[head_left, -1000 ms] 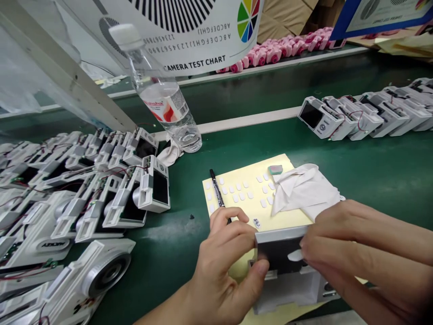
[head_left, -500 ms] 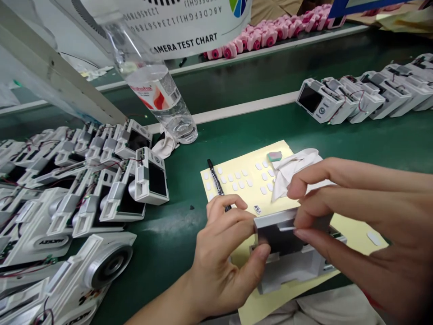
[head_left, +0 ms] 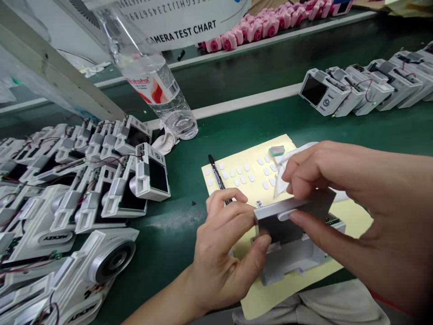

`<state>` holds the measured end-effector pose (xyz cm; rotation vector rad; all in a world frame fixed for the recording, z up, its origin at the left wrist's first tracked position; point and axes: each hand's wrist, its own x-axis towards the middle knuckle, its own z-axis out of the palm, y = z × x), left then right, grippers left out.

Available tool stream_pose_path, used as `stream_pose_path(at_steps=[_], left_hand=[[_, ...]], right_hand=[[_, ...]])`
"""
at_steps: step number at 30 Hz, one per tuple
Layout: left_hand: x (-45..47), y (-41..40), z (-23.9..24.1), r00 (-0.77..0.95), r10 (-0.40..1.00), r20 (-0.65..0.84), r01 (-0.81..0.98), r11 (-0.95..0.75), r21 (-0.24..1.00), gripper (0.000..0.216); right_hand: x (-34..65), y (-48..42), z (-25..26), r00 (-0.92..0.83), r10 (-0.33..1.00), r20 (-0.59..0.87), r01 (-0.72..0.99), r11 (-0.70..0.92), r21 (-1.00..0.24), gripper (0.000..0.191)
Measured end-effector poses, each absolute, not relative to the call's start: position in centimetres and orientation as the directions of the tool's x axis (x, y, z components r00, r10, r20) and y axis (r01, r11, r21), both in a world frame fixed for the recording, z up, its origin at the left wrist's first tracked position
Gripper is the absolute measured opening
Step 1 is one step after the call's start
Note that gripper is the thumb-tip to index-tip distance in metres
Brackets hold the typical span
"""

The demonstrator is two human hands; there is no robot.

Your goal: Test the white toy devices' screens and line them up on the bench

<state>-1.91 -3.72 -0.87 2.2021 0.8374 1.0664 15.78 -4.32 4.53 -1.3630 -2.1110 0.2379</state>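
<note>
- Grey fabric (head_left: 314,304) is lying nearest, just past 5 o'clock from the camera housing (head_left: 287,273).
- That white, open-bottomed housing is hanging at 4 o'clock from the middle of the view, above a yellow sheet (head_left: 355,221).
- The left hand (head_left: 230,246), at the housing's 9 o'clock, is clamping its end, thumb lying on the dark panel, fingers gripping behind.
- The right hand (head_left: 345,196) is reaching in from 2 o'clock; its thumb is touching a white tab (head_left: 285,215) at the panel's upper edge, its other fingers curling beyond; I cannot tell whether they are closing on anything.
- On the sheet, a black pen (head_left: 216,173) is slanting at 10 o'clock, small white pieces (head_left: 242,179) are lying at 11, and a pink-and-green block (head_left: 277,150) is resting near 12, beside a partly hidden white cloth (head_left: 283,178).
- White cameras (head_left: 157,174) are crowding the green table (head_left: 182,194) at 9 to 10 o'clock; more (head_left: 324,92) are standing in line at 1.
- A tilted-looking bottle (head_left: 152,85) is standing between 10 and 11.
- Farther back, pink bodies (head_left: 257,31) are lining up at 12, and a test chart (head_left: 182,34) is hanging at 11.
</note>
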Motion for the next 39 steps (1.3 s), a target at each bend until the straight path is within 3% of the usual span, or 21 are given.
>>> stream_pose_path(at_steps=[3, 8, 9, 12, 13, 15, 17, 19, 22, 25, 28, 34, 39], left_hand=[[-2.0, -3.7, -0.9, 0.491, 0.735, 0.468, 0.320, -0.651, 0.688, 0.005], [-2.3, -3.3, -0.9, 0.520, 0.750, 0.410, 0.377, -0.632, 0.677, 0.008], [-2.3, -3.3, -0.9, 0.536, 0.761, 0.366, 0.398, -0.610, 0.685, 0.021], [-2.2, -3.2, -1.2, 0.598, 0.790, 0.134, 0.504, -0.501, 0.704, 0.089], [-2.0, -3.2, -1.5, 0.620, 0.782, 0.060, 0.534, -0.477, 0.698, 0.100], [-1.4, -3.2, -2.2, 0.642, 0.766, -0.006, 0.563, -0.467, 0.682, 0.086], [-0.9, -3.2, -2.9, 0.622, 0.782, 0.036, 0.567, -0.481, 0.669, 0.059], [-0.5, -3.1, -3.5, 0.579, 0.808, 0.108, 0.575, -0.499, 0.648, 0.046], [-0.4, -2.8, -3.7, 0.541, 0.824, 0.167, 0.593, -0.515, 0.619, 0.050], [-0.8, -2.3, -3.6, 0.477, 0.862, 0.169, 0.630, -0.470, 0.618, 0.057], [-1.2, -1.8, -3.5, 0.422, 0.890, 0.172, 0.663, -0.432, 0.612, 0.057], [-1.5, -1.4, -3.4, 0.421, 0.893, 0.159, 0.667, -0.424, 0.613, 0.052], [-1.6, -1.5, -3.0, 0.399, 0.900, 0.174, 0.577, -0.394, 0.716, 0.053]], right_hand=[[16.2, -4.3, 4.4, -0.322, 0.853, 0.411, 0.795, 0.479, -0.372, 0.014], [16.9, -3.9, 3.8, -0.347, 0.872, 0.345, 0.728, 0.483, -0.488, 0.008], [17.0, -3.6, 3.6, -0.342, 0.881, 0.326, 0.714, 0.469, -0.520, 0.008], [17.4, -2.3, 3.1, -0.293, 0.923, 0.249, 0.698, 0.384, -0.604, 0.007], [17.5, -1.7, 2.9, -0.275, 0.937, 0.215, 0.696, 0.348, -0.628, 0.006], [17.8, -0.4, 2.6, -0.252, 0.957, 0.142, 0.693, 0.280, -0.664, 0.008], [18.0, 0.7, 2.4, -0.250, 0.964, 0.084, 0.693, 0.239, -0.680, 0.010], [18.0, 1.0, 2.4, -0.252, 0.964, 0.086, 0.693, 0.242, -0.679, 0.009], [17.5, 0.0, 2.2, -0.306, 0.916, 0.260, 0.685, 0.402, -0.608, 0.004], [17.0, -2.5, 1.5, -0.432, 0.772, 0.466, 0.644, 0.626, -0.440, 0.011], [17.5, -5.2, 0.6, -0.475, 0.745, 0.469, 0.642, 0.658, -0.395, 0.015], [21.2, -8.5, -2.3, -0.031, 0.880, 0.474, 0.740, 0.339, -0.581, 0.021], [21.0, -9.3, -4.5, 0.071, 0.954, 0.291, 0.383, 0.243, -0.891, 0.032]])
